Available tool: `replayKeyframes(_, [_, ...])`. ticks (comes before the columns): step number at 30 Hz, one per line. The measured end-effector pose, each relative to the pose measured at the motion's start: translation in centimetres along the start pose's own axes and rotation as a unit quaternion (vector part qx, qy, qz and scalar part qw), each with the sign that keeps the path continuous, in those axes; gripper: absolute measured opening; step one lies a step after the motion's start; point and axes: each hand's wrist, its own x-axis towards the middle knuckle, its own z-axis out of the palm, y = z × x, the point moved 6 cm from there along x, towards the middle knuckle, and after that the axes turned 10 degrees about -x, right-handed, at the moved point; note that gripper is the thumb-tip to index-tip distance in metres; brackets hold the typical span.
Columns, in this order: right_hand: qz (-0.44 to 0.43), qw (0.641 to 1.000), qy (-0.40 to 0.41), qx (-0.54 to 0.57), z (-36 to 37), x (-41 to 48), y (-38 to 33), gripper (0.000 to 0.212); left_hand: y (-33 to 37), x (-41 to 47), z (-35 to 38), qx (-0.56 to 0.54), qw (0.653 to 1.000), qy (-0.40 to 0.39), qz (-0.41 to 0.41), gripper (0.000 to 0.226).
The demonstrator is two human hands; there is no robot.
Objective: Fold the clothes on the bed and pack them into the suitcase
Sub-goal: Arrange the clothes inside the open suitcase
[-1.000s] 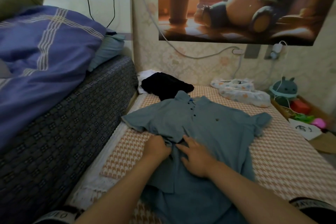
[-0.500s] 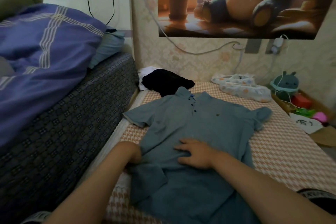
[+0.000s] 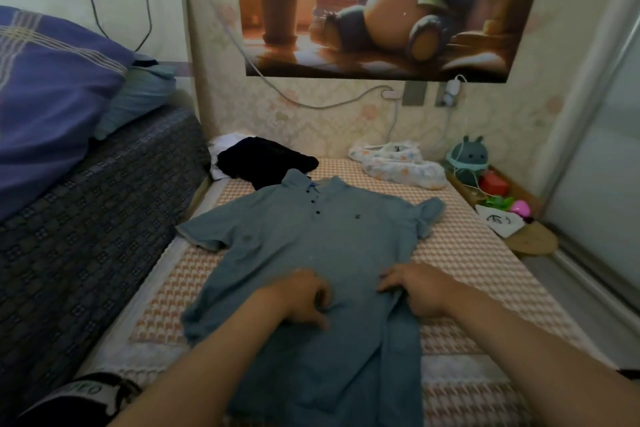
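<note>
A blue-grey polo shirt [image 3: 311, 239] lies face up and spread out on the checked bed mat [image 3: 467, 263], with its collar at the far end. My left hand [image 3: 304, 298] rests on the middle of the shirt with its fingers loosely bent. My right hand [image 3: 415, 291] presses on the shirt's right side edge, fingers pointing left over a crease. A black garment [image 3: 263, 163] lies bunched beyond the collar, on top of something white [image 3: 225, 146]. A white patterned garment [image 3: 398, 166] lies at the far right. No suitcase is in view.
A higher bed with a dark patterned cover [image 3: 86, 236] and a purple quilt [image 3: 52, 97] borders the mat on the left. Toys and a round plush [image 3: 467, 159] fill the right corner by a sliding door [image 3: 606, 149]. Cables hang on the back wall.
My left hand moved from the shirt's left edge to its middle. My right hand slid from the middle to the right side. The folded-over lower left part of the shirt now lies flat.
</note>
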Motion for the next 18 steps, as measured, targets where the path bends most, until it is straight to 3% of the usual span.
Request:
replayKeyframes(3, [-0.009,0.998,0.06,-0.015,0.0,-1.2,0.4,0.044,0.7,0.4,-0.4,-0.043,0.999,0.008,0.002,0.007])
replayKeyframes(7, [-0.004,0.995,0.032,-0.097,-0.1,-2.1,1.3,0.017,1.1,0.0,-0.4,-0.03,0.999,0.012,-0.007,0.011])
replayKeyframes(9, [0.037,0.983,0.027,-0.176,-1.0,-2.7,2.8,0.006,1.3,-0.4,0.1,-0.041,0.999,-0.031,-0.014,0.009])
replayKeyframes(12, [0.069,0.975,-0.017,-0.212,-1.2,-3.6,4.0,0.013,1.3,-0.9,0.8,-0.051,0.997,-0.061,-0.007,0.014])
replayKeyframes(13, [0.051,0.978,-0.023,-0.199,-0.9,-3.7,3.5,0.007,1.4,-1.1,0.8,-0.054,0.997,-0.054,-0.002,0.015])
replayKeyframes(15, [0.005,0.992,-0.038,-0.121,-0.1,-3.8,1.5,0.02,1.9,-1.3,0.8,-0.074,0.997,-0.036,0.004,0.019])
replayKeyframes(18, [-0.039,0.997,-0.058,-0.016,-0.6,-3.8,-0.9,0.021,2.7,-1.6,0.9,-0.122,0.992,-0.03,0.01,0.034])
